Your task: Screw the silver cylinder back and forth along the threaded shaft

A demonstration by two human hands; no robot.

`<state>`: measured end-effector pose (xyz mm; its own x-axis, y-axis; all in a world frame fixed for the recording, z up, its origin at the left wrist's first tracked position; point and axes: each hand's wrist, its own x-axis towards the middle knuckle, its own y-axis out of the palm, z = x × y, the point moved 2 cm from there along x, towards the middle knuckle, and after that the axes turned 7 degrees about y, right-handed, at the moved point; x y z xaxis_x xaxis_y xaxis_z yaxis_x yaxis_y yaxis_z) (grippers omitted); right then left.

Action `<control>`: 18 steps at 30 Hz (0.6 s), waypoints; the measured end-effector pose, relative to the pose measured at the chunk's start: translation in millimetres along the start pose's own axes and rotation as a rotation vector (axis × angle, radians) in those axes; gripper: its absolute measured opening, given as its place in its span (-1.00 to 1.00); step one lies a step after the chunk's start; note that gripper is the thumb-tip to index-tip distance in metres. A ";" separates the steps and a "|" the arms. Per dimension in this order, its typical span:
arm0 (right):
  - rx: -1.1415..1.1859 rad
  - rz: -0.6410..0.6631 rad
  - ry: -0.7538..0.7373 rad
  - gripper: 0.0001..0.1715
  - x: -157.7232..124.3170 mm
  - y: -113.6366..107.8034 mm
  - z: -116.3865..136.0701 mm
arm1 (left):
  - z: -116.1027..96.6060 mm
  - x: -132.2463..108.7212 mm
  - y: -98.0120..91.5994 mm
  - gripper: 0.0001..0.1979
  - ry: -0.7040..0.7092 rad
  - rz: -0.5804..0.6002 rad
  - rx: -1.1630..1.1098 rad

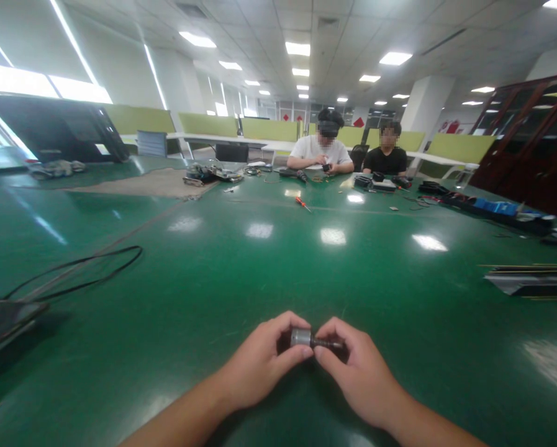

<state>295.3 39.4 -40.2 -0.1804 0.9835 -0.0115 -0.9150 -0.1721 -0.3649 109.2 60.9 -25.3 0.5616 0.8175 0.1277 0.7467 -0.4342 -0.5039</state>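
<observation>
Between my two hands is a small grey metal cylinder with a thin, dark, stepped shaft [301, 337] lying sideways, its shaft toward the right. My left hand [264, 354] is closed around the thick cylinder end, thumb in front and fingers behind. The fingers of my right hand [357, 366] pinch the part where the shaft begins, and the shaft's tip reaches into the curl of that hand. My fingertips almost meet at the middle of the part. Both hands are low over the green table [241, 279], near its front edge. Fingers hide some of the part.
An orange-handled screwdriver [301, 203] lies farther off. At the left are a dark flat device [8, 323] and a looped black cable [96, 257]; dark metal strips [534, 280] lie right. Two people sit across, one in a white shirt [301, 149] handling a small dark object.
</observation>
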 end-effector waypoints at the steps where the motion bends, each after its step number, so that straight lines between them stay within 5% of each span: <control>1: 0.001 0.001 0.003 -0.94 0.0 0.1 -0.1 | 0.5 -0.1 0.2 -0.81 0.002 -0.001 -0.003; 18: 0.012 -0.004 -0.002 -0.93 -1.1 1.5 -2.8 | 2.8 -0.9 0.0 -0.82 0.004 -0.002 0.007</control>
<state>295.2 38.3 -43.4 -0.1772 0.9841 -0.0083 -0.9201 -0.1686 -0.3536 107.7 61.2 -27.8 0.5616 0.8169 0.1316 0.7450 -0.4300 -0.5100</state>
